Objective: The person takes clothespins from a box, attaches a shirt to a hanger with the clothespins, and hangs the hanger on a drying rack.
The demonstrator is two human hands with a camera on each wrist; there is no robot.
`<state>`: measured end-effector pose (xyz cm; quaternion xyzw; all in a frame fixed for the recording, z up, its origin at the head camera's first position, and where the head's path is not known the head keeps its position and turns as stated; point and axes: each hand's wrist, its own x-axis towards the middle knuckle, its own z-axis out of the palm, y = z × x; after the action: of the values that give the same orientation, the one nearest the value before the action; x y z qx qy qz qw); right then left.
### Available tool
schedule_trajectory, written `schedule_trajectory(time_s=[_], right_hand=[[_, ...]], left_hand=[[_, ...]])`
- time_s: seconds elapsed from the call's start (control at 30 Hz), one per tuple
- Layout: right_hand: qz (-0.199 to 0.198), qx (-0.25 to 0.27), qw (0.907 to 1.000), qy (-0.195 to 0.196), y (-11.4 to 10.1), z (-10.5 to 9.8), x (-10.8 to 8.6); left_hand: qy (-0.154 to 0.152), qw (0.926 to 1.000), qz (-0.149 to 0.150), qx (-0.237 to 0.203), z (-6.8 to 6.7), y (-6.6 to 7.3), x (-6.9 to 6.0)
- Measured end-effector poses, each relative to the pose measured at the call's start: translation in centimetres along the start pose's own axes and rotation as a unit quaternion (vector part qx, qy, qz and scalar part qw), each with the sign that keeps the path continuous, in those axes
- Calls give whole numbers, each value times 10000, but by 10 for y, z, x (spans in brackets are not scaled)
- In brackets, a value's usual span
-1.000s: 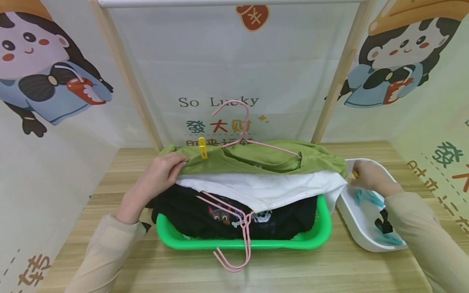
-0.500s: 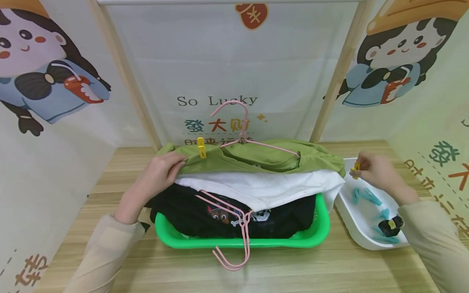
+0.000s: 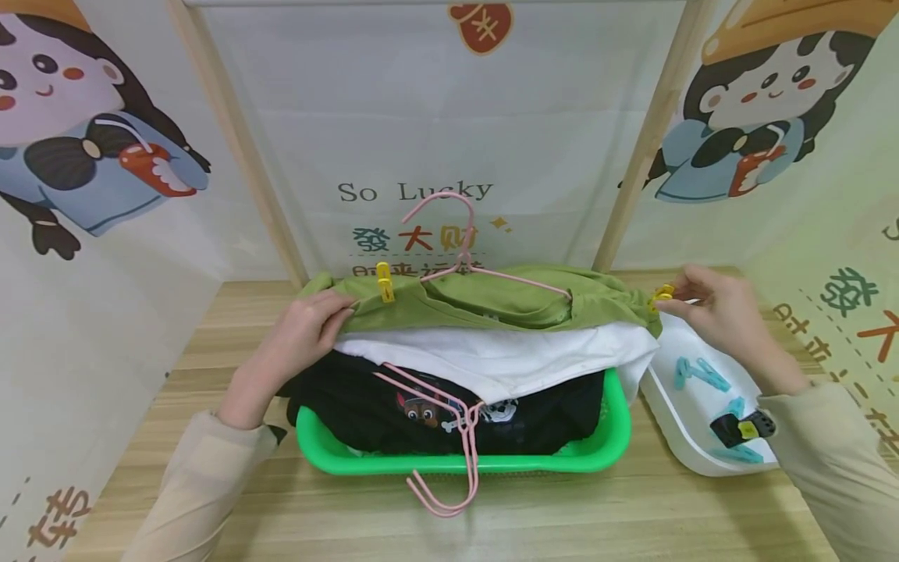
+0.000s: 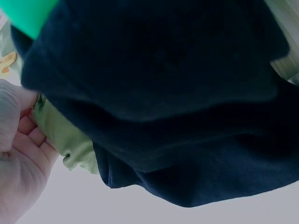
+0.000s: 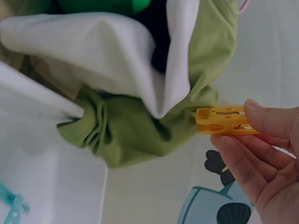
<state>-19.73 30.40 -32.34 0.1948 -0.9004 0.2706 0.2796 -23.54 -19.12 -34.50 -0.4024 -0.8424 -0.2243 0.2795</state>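
Note:
My left hand (image 3: 302, 326) pinches the left part of the green shirt (image 3: 393, 316), beside a yellow clip (image 3: 384, 282) that stands on its top edge. A pink hanger (image 3: 520, 281) runs into the shirt's neck, its hook upward. My right hand (image 3: 723, 316) pinches a second yellow clip (image 3: 662, 295) between thumb and fingers, at the green shirt's right end. In the right wrist view that clip (image 5: 224, 120) has its tip against the green cloth (image 5: 135, 140); whether it bites the cloth, I cannot tell. The left wrist view shows fingers (image 4: 32, 135) on green fabric (image 4: 70, 140).
White cloth (image 3: 506, 359) and a black shirt (image 3: 351, 406) lie over the green basket (image 3: 463, 465), with pink hangers (image 3: 470, 445) on top. At right, a white tray (image 3: 677, 421) holds teal clips (image 3: 709, 375) and a black item (image 3: 726, 429). Wooden posts (image 3: 632, 156) rise behind.
My right hand has risen out of the white tray with the yellow clip and moved left to the green shirt's right end. My left hand has stayed on the shirt.

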Motion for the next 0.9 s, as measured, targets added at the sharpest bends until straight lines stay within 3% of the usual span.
schedule_trajectory(time_s=[0.27,0.6,0.9], right_hand=[[-245,58,9996,118,-17,-3,9],[-195,1148,9932,-79,-36,10,21],[-351,1507,9870,-432,-38,22,30]], left_hand=[[-77,9999,-64,19,-1,2,-1],[-59,9999,-59,63,-1,1,-1],[-73,9999,-68,32,-2,1,-1]])
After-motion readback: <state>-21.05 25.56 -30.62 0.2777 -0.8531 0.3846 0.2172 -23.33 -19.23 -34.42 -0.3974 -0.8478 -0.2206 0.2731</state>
